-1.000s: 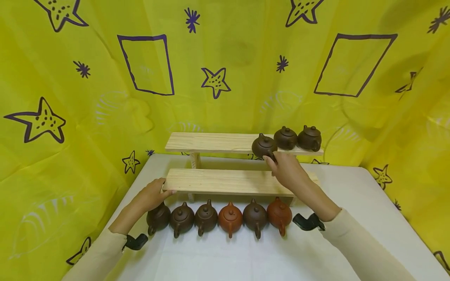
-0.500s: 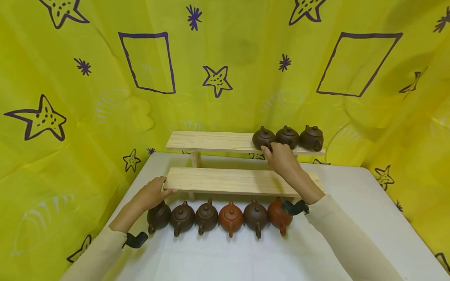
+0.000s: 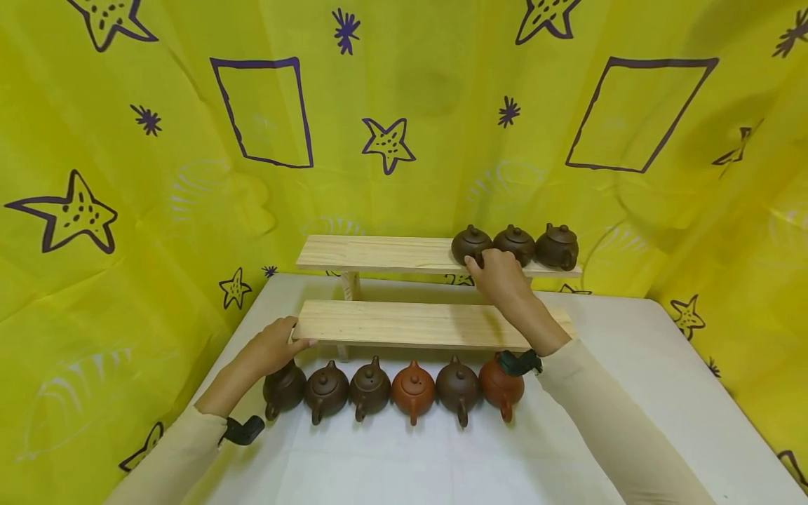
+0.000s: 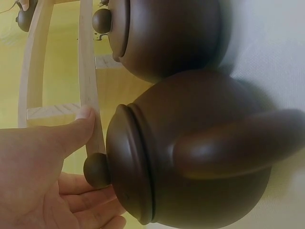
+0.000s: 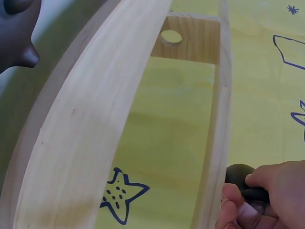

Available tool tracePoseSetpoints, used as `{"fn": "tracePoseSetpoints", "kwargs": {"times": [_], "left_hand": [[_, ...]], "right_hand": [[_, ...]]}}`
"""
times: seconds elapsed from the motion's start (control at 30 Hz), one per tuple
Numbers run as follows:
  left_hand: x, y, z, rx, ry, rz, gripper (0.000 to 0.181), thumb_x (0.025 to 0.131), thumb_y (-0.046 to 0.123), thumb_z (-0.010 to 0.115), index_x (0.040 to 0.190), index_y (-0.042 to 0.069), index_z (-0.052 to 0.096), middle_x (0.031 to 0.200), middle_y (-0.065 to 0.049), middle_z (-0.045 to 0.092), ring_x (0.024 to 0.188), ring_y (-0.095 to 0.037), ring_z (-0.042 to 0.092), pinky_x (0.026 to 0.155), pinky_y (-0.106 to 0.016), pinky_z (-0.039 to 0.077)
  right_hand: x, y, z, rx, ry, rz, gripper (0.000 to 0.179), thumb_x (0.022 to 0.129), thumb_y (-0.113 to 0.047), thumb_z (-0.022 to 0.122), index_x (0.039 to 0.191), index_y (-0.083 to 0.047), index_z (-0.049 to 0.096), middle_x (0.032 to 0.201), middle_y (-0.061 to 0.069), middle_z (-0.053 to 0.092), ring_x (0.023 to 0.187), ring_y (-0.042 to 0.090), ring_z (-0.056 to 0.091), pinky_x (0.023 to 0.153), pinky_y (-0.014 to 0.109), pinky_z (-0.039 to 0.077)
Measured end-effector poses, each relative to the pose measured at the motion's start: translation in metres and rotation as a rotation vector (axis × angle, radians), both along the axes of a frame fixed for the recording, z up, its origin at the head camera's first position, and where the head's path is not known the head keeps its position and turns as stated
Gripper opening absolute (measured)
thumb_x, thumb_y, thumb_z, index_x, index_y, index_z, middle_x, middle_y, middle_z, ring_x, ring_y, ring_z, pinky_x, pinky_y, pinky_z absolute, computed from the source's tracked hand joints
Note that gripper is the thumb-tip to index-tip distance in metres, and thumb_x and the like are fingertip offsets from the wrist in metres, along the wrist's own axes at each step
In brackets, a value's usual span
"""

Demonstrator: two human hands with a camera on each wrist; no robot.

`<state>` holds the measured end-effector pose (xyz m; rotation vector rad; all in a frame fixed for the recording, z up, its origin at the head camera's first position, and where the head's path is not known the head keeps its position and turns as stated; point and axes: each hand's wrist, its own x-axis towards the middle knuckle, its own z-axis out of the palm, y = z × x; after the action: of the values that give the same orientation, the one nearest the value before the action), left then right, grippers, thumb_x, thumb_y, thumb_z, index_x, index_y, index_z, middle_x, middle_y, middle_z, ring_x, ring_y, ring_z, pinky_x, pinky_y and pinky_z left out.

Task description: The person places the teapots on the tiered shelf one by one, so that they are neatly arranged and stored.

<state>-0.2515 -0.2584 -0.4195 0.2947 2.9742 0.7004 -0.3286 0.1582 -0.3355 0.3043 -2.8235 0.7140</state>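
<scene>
My right hand (image 3: 503, 279) pinches the handle of a dark brown teapot (image 3: 470, 244), which stands upright on the upper shelf (image 3: 379, 254). In the right wrist view, thumb and fingers are around that handle and most of the pot is hidden. Beside it are two more dark brown teapots, a middle one (image 3: 515, 242) partly behind the hand and an end one (image 3: 557, 247). My left hand (image 3: 275, 345) grips the left end of the lower shelf (image 3: 404, 325), thumb on its front edge. Just under this hand sits a dark brown teapot (image 4: 205, 143).
A row of teapots stands on the white table (image 3: 379, 470) before the stand: several dark brown ones, a reddish one (image 3: 413, 393) and another reddish one (image 3: 501, 389) partly covered by the right wrist strap. A yellow patterned curtain (image 3: 429, 196) hangs behind.
My right hand has moved the dark brown teapot back and up from the shelf's front edge onto the upper shelf, beside the other two. The left hand stays in place.
</scene>
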Motion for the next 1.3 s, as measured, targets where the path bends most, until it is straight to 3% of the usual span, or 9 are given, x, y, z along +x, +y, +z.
{"fn": "tracePoseSetpoints", "kwargs": {"times": [0.23,0.43,0.73,1.03,1.13,1.3], "left_hand": [[-0.001,0.000,0.001,-0.029,-0.002,0.003,0.064,0.104,0.030,0.068,0.138,-0.021,0.049,0.133,-0.040,0.058,0.122,-0.052,0.060,0.100,-0.063,0.051],[0.001,0.001,0.000,-0.015,-0.003,0.007,0.061,0.104,0.030,0.069,0.136,-0.019,0.051,0.131,-0.038,0.060,0.119,-0.050,0.062,0.097,-0.062,0.052],[0.000,0.002,-0.001,-0.015,-0.008,0.014,0.066,0.104,0.032,0.068,0.138,-0.021,0.049,0.133,-0.040,0.059,0.122,-0.052,0.060,0.099,-0.063,0.051],[0.001,0.002,-0.002,-0.002,-0.003,0.008,0.062,0.104,0.032,0.068,0.137,-0.019,0.050,0.130,-0.037,0.060,0.118,-0.049,0.062,0.097,-0.062,0.051],[0.001,0.003,-0.001,-0.005,-0.001,0.009,0.063,0.104,0.032,0.068,0.137,-0.019,0.050,0.131,-0.038,0.060,0.120,-0.050,0.061,0.098,-0.063,0.051],[0.003,0.003,0.000,-0.015,0.002,0.009,0.065,0.105,0.032,0.067,0.138,-0.020,0.049,0.131,-0.038,0.059,0.121,-0.051,0.060,0.098,-0.063,0.050]], "right_hand": [[0.005,0.003,-0.009,-0.034,0.044,0.000,0.056,0.108,-0.034,0.059,0.059,-0.011,0.045,0.051,-0.002,0.033,0.044,0.014,0.032,0.046,0.028,0.028],[0.028,0.015,-0.021,-0.010,0.044,0.064,0.061,0.105,-0.031,0.064,0.053,-0.017,0.034,0.052,-0.008,0.023,0.049,0.010,0.022,0.049,0.027,0.021],[0.091,0.032,-0.046,0.079,-0.103,0.100,0.043,0.103,-0.032,0.068,0.068,-0.012,0.056,0.057,-0.002,0.044,0.054,0.015,0.043,0.052,0.030,0.035],[0.142,0.049,-0.084,0.145,-0.205,0.050,0.056,0.095,-0.043,0.078,0.056,-0.017,0.047,0.053,-0.006,0.038,0.050,0.011,0.040,0.046,0.027,0.028],[0.155,0.051,-0.096,0.176,-0.225,0.022,0.056,0.092,-0.045,0.080,0.057,-0.017,0.046,0.054,-0.005,0.039,0.050,0.014,0.042,0.046,0.030,0.030],[0.165,0.053,-0.115,0.202,-0.180,0.011,0.050,0.095,-0.036,0.078,0.063,-0.017,0.045,0.061,-0.001,0.048,0.054,0.018,0.048,0.047,0.034,0.037]]}}
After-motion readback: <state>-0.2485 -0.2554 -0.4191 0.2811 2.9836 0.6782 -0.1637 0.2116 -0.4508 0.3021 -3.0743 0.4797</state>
